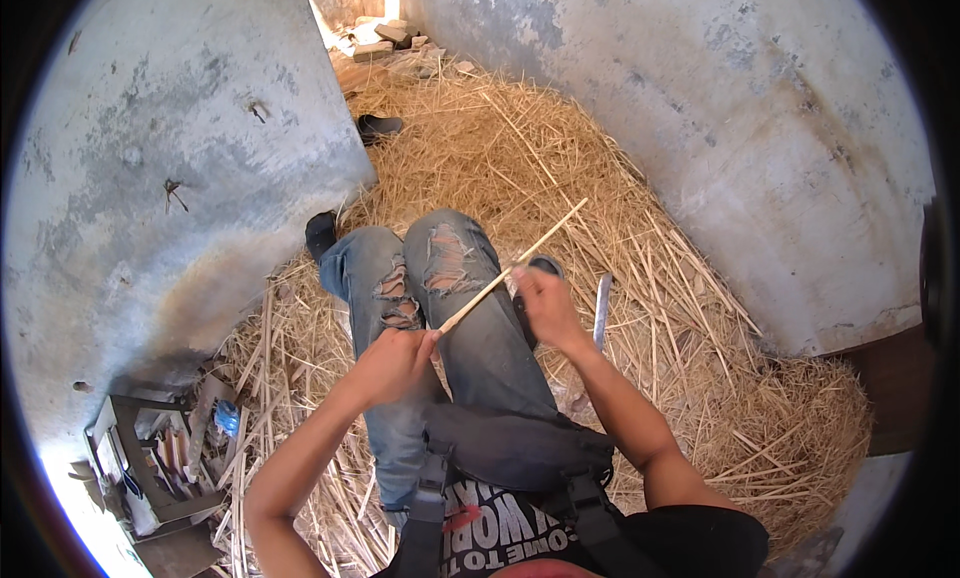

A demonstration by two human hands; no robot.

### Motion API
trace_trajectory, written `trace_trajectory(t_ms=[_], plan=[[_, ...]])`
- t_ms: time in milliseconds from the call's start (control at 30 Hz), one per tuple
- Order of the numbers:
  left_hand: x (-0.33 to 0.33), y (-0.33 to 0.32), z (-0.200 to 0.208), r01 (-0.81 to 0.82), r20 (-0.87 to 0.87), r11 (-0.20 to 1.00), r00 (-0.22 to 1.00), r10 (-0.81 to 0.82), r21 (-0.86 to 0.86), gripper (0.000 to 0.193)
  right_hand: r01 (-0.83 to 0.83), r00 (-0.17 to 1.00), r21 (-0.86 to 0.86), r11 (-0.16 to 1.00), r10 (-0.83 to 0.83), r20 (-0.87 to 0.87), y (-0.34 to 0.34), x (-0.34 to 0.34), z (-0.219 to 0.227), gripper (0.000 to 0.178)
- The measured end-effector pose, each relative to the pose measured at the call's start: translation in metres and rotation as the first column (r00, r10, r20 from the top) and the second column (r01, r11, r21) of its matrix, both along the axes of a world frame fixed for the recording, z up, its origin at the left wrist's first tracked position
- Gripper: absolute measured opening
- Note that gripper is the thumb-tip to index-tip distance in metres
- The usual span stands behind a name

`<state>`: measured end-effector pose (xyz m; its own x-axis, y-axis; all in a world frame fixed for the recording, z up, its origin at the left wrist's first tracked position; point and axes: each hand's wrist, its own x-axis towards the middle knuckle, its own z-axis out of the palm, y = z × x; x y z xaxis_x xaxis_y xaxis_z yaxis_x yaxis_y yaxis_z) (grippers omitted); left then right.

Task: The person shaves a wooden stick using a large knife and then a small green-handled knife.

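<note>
A thin, pale bamboo stick (482, 296) slants up to the right over my thighs. My left hand (398, 363) is closed round its lower end, just above my lap. Partway up the stick, my right hand (545, 303) is curled with the fingertips at the stick and slightly blurred. A dark, narrow shape (524, 323) shows beside that hand, next to my leg; whether I grip it, I cannot tell. A long, flat metal blade (602, 306) lies just right of my right wrist, its lower part hidden by my forearm.
Pale shavings and split strips (690, 378) cover the floor around my legs. A worn plastered wall (200, 128) stands at left, another wall (740, 128) at right. A box-like frame (150, 468) holds clutter at lower left. Bricks (385, 38) and a dark shoe (378, 126) lie farther off.
</note>
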<state>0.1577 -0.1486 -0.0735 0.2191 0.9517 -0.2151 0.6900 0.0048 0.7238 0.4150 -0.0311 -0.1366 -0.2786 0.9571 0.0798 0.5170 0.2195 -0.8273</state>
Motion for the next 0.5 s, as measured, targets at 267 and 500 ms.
trace_trajectory(t_ms=[267,500], plan=[[0.01,0.009,-0.011,-0.007,-0.066,0.998,0.998,0.011,0.064,0.044,-0.088,0.996,0.055,0.995,0.087,0.006,-0.026,-0.023,0.017,0.056],[0.019,0.01,-0.016,-0.028,-0.118,0.988,0.992,0.046,0.155,0.043,0.027,1.0,0.034,0.999,-0.027,0.002,-0.002,-0.005,0.012,0.058]])
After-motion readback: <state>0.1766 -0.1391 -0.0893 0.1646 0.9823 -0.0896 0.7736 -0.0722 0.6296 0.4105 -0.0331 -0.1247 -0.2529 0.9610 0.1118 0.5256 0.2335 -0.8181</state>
